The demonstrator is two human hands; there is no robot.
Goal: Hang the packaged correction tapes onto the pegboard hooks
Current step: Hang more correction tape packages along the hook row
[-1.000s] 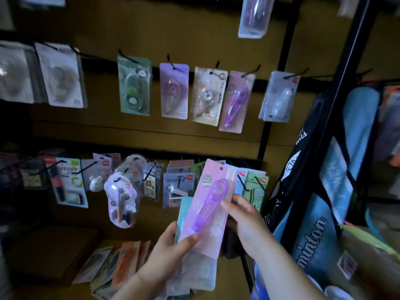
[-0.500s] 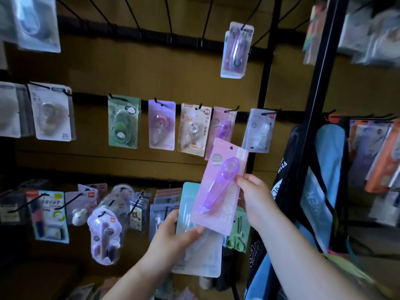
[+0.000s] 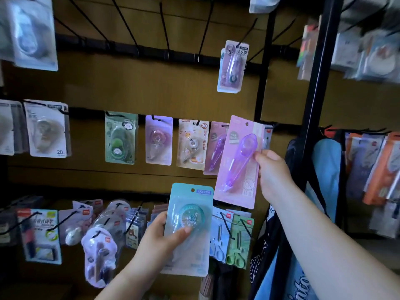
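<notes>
My right hand point(image 3: 273, 173) pinches the right edge of a pink card pack with a clear purple pen-shaped correction tape point(image 3: 238, 162), held tilted at centre right of the frame, in front of the middle row of the brown pegboard point(image 3: 173, 89). My left hand point(image 3: 158, 241) is closed on a teal card pack with a round correction tape point(image 3: 188, 224) at lower centre, thumb pressed on its blister; whether more packs sit behind it I cannot tell.

The step in hand, as I judge it, is getting the pink pack onto a hook. Its small hang hole is at the top of the card, so I should straighten the card, bring that hole to a hook tip and slide it back along the wire.

A matching purple pen tape pack point(image 3: 216, 148) hangs just behind my pack, half covered by it; that looks like the right hook, though its tip is hidden by my card. The black upright post point(image 3: 263, 83) stands close on the right, and a cream pack with an orange "30" badge point(image 3: 192, 145) hangs just to the left, so there is little room to swing. The long empty black wire hooks point(image 3: 127, 24) in the top row jut toward me.
</notes>
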